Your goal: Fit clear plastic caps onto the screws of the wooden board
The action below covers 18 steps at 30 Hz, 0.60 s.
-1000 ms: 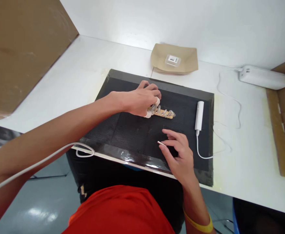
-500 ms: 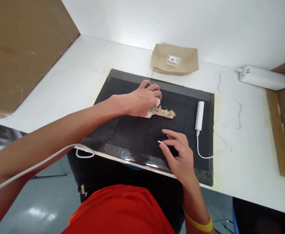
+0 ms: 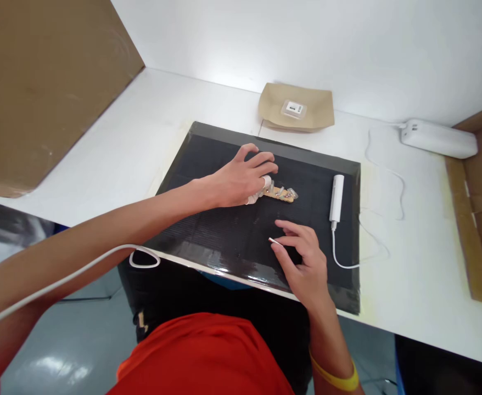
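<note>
On the black mat (image 3: 208, 236) lies a flat wooden stick (image 3: 280, 193), with several clear, nail-tip-like pieces and small shiny bits along it. My left hand (image 3: 245, 178) reaches in from the left, its thumb and index finger wrapped in white at the tips. Those two fingers are closed at the stick's left end, which they hide, while the other fingers arch above the mat. Nearer to me, my right hand (image 3: 304, 260) pinches a thin, short, pale rod (image 3: 274, 241) between thumb and fingers. This rod is apart from the wooden stick.
A white handheld device (image 3: 337, 198) with a cable lies on the mat's right side. Behind the mat stands a brown paper tray (image 3: 321, 112) holding a clear labelled box (image 3: 293, 108). A white power bank-like block (image 3: 438, 138) sits far right. Cardboard panels (image 3: 51, 93) flank the table.
The whole view has shifted slightly. The free fingers of my left hand have stretched out a little, while its thumb and index stay at the stick. My right hand keeps its pinch.
</note>
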### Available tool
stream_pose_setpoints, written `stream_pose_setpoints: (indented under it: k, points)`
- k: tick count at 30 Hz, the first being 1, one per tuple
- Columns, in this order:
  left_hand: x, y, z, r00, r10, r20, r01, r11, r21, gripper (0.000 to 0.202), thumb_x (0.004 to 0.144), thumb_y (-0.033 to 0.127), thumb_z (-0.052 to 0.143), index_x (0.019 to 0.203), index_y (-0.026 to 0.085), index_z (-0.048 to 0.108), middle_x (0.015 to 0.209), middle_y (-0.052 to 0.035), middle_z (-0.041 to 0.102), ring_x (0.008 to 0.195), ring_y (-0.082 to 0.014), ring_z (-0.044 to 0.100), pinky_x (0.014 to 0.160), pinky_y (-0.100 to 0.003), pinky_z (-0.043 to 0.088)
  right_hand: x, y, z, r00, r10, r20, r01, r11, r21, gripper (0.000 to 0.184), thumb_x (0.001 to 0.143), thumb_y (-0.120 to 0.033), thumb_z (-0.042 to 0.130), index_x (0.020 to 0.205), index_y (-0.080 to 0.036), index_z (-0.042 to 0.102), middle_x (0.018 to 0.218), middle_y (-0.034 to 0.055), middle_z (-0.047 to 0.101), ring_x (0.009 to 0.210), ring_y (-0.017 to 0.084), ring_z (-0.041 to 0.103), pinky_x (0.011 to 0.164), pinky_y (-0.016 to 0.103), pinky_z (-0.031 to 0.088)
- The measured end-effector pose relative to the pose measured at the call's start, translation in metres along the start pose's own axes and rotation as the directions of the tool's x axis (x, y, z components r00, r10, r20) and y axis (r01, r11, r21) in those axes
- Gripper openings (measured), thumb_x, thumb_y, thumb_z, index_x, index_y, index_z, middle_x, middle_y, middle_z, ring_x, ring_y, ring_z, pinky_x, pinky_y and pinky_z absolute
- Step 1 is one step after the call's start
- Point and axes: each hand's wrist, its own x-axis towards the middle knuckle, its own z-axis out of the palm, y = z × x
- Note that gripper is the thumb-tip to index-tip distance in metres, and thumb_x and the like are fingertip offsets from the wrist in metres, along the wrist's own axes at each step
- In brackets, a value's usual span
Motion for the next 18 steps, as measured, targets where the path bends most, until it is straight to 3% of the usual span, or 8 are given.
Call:
stream_pose_setpoints:
  k: [8,12,18]
  points:
    - [-0.005,0.001,0.006,0.998,-0.028,-0.061,0.017,0.986,-0.167,0.015,0.07,0.01,0.063,0.083,0.017,0.067,0.145,-0.0088,0.059,0.139,-0.0301,0.044,0.113,-0.053,0.026,0.0,0.001,0.0,1.0,-0.013,-0.005,0.013,1.0,-0.007,0.007,0.095,-0.017,0.069,0.093,-0.024,0.069,0.119,0.0063,0.075,0.107,0.018,0.065,0.093,0.037,0.057]
    - [-0.013,-0.003,-0.007,0.998,-0.02,-0.053,0.007,0.971,-0.241,0.017,0.074,0.01,0.063,0.089,0.017,0.069,0.141,-0.011,0.063,0.137,-0.032,0.047,0.111,-0.054,0.027,0.0,0.001,0.0,1.0,-0.013,-0.014,0.013,1.0,-0.006,0.007,0.094,-0.018,0.069,0.092,-0.024,0.069,0.119,0.0058,0.076,0.107,0.019,0.066,0.093,0.038,0.057]
    - [-0.041,-0.016,-0.032,0.997,-0.073,-0.036,0.054,0.923,-0.381,0.009,0.082,0.023,0.064,0.085,0.019,0.072,0.142,-0.01,0.062,0.137,-0.0344,0.048,0.111,-0.055,0.029,0.0,-0.002,-0.001,1.0,0.002,-0.014,-0.002,1.0,-0.006,0.005,0.095,-0.021,0.069,0.091,-0.025,0.07,0.117,0.0064,0.077,0.105,0.021,0.068,0.09,0.042,0.059]
